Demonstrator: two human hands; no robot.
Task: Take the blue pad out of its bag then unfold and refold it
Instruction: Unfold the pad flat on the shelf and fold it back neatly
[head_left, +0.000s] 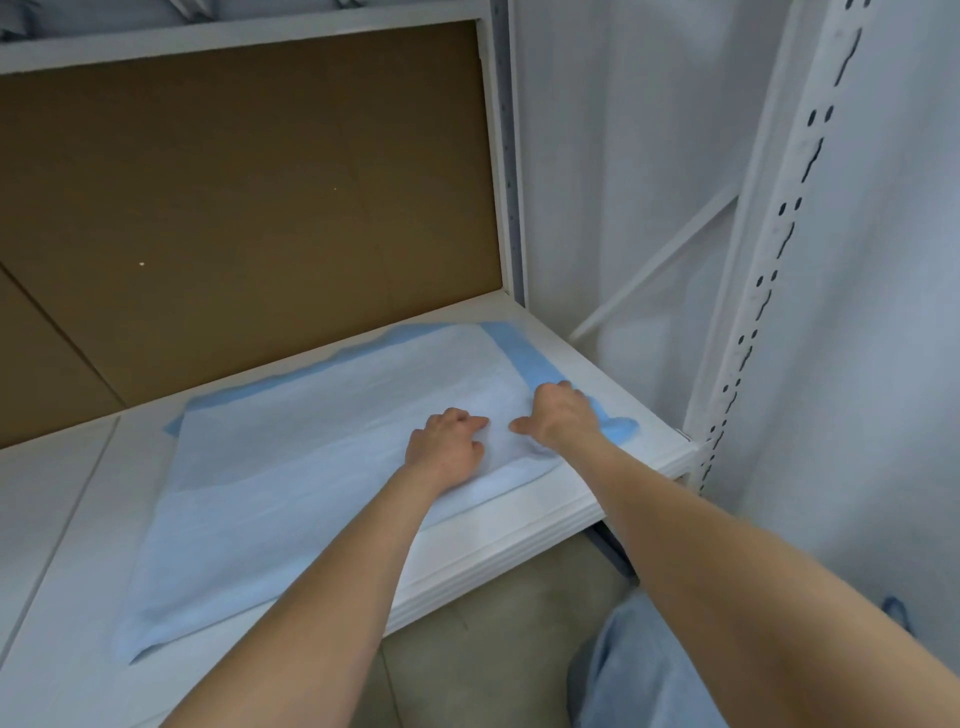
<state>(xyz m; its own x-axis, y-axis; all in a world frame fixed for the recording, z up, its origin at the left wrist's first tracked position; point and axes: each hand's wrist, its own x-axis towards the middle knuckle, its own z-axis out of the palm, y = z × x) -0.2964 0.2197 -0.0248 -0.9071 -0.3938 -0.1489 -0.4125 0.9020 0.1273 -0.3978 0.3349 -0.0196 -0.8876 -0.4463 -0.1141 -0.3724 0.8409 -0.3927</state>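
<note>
The blue pad (291, 467) lies spread on the white shelf (524, 540), its pale quilted side up with a darker blue border along the far and right edges. My left hand (447, 447) rests knuckles up on the pad near its right end, fingers curled and pinching the material. My right hand (563, 415) sits just to the right, at the pad's right border, fingers curled onto the fabric, which bunches beneath it. No bag is in view.
A brown board (249, 197) backs the shelf. A white slotted upright (769, 270) and a diagonal brace (654, 265) stand at the right, with white sheeting behind. Below the shelf edge are the floor and my blue trouser leg (639, 670).
</note>
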